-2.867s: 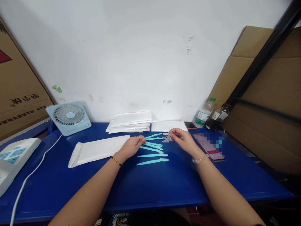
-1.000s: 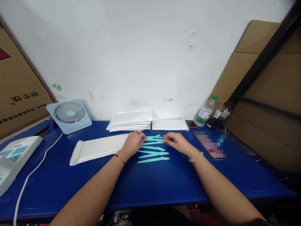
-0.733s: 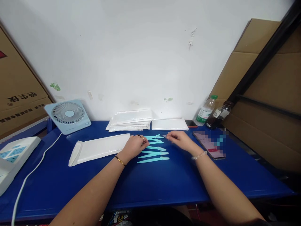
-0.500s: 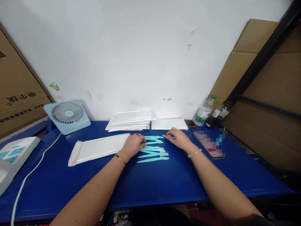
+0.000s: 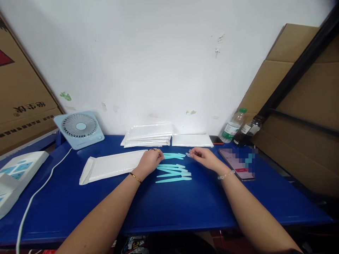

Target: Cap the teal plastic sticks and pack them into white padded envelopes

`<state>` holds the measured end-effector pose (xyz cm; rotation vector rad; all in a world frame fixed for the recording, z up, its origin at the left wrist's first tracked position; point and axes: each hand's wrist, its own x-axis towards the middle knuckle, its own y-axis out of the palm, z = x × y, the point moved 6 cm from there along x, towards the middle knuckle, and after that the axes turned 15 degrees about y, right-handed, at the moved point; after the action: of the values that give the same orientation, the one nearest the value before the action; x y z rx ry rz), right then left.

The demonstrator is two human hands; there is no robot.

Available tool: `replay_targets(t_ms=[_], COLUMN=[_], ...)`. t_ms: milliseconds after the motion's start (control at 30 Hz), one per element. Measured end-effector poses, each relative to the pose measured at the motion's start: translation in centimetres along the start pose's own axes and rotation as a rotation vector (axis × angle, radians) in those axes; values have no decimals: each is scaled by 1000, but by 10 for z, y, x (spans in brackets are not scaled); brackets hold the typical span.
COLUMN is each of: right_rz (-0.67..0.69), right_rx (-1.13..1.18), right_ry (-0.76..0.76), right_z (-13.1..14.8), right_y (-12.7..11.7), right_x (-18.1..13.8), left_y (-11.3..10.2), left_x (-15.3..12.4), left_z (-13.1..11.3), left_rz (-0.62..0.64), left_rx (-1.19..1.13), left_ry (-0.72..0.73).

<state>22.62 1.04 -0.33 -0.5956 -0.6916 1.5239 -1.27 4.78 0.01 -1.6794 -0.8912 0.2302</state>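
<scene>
Several teal eyebrow razors [image 5: 173, 179] lie in a loose row on the blue table, blades toward the right. My left hand [image 5: 151, 161] has its fingers closed at the handle ends of the farthest razors [image 5: 173, 155], hiding those ends. Pinched in my right hand [image 5: 202, 156] are small clear plastic pieces [image 5: 188, 154] that look like blade caps. They sit just right of the razor heads. Beside my left hand is a flat white padded mailer [image 5: 113, 164], its flap end toward the left.
White padded mailers [image 5: 148, 131] are stacked against the wall, another [image 5: 192, 140] beside them. A phone [image 5: 235, 164] lies at right, with a dark phone [image 5: 216, 140] and two bottles [image 5: 233, 128] behind. A blue fan [image 5: 79, 128], white cord [image 5: 39, 190] and power strip [image 5: 25, 176] stand left.
My right hand has drawn slightly right, its fingers now pinched together on the clear pieces. My left fingers have closed more at the far razors. The view has shifted a little.
</scene>
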Motion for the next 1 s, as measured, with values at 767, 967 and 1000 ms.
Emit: replay_targets(t_ms=[767, 967, 1000], right_rz=[-221, -241, -231], right_rx=[-195, -348, -373], right_ry=[41, 94, 92], right_z=[-17, -25, -22], right_y=[-24, -15, -9], right_x=[5, 14, 15], left_y=[2, 9, 9], left_x=[-1, 2, 3], left_z=[6, 9, 9], left_rz=[-10, 43, 40], left_rx=[92, 185, 197], left_ry=[64, 74, 75])
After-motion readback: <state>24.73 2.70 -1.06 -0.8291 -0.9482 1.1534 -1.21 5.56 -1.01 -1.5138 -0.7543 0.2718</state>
